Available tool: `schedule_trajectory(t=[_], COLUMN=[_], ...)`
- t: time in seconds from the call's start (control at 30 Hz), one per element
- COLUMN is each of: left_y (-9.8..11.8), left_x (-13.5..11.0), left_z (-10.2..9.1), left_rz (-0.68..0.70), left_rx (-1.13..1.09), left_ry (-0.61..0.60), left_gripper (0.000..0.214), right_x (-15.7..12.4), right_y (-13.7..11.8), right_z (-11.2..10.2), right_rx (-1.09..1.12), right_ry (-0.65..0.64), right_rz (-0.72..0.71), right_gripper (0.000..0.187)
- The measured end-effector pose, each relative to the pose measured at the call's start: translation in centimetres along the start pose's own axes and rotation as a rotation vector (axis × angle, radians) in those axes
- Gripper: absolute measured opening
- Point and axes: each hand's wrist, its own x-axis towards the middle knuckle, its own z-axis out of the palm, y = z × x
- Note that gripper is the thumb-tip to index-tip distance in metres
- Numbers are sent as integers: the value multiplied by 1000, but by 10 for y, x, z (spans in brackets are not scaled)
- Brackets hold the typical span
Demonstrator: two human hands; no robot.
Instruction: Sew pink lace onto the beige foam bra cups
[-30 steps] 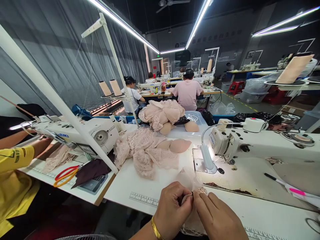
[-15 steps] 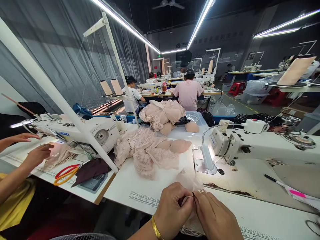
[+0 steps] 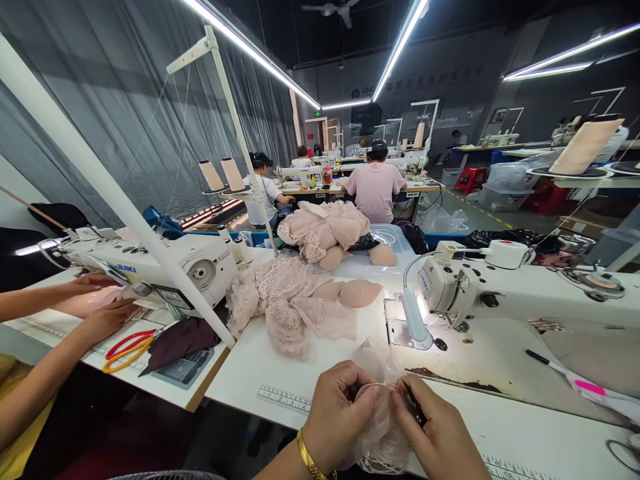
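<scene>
My left hand (image 3: 339,415) and my right hand (image 3: 434,432) are close together at the near edge of the white sewing table (image 3: 280,373). Both are closed in a pinch on a sheer beige lace piece (image 3: 379,427) that bunches between them and hangs below. A small dark tool (image 3: 413,408) shows in my right fingers; I cannot make out what it is. A gold bangle (image 3: 306,455) is on my left wrist. The white sewing machine (image 3: 500,293) stands just beyond, its lamp lit over the needle plate (image 3: 400,328).
A pile of pink lace and bra cups (image 3: 300,300) lies mid-table, another heap (image 3: 325,230) behind it. A pink-marked pen (image 3: 570,380) lies at right. At left, a co-worker's hands (image 3: 103,313) work at a Juki machine (image 3: 150,263) beside red and yellow scissors (image 3: 125,350). More workers sit beyond.
My hands have drawn slightly apart and the lace now bunches up between them. The co-worker's hands at left moved in towards their machine.
</scene>
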Motion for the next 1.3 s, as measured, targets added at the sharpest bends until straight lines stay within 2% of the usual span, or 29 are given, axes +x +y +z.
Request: schedule_trajectory(t=[0.1, 0.23, 0.3, 0.43, 0.5, 0.67, 0.9, 1.1, 1.3], left_y=[3, 8, 9, 6, 5, 6, 6, 5, 8], left_x=[2, 4, 3, 2, 2, 1, 0, 0, -2], left_z=[-2, -2, -2, 0, 0, 0, 1, 3, 4], left_rz=[-46, -90, -101, -70, -54, -31, 3, 16, 24], left_rx=[-46, -44, -61, -66, -48, -27, 2, 5, 21], left_ry=[-15, 4, 1, -2, 9, 21, 28, 43, 47], left_gripper=[21, 24, 26, 28, 29, 28, 26, 27, 28], right_x=[3, -1, -3, -3, -2, -2, -6, -3, -4], right_y=[5, -6, -11, -13, -13, -13, -9, -6, -6], right_z=[-5, -10, -10, -8, -6, -1, 5, 1, 2], right_rx=[-68, -54, -103, -331, -407, -481, -524, -552, -556], right_ry=[20, 73, 135, 168, 196, 246, 268, 272, 275], right_rz=[22, 1, -79, -374, -434, -470, -387, -514, -431], right_gripper=[38, 32, 29, 21, 22, 21, 25, 24, 29])
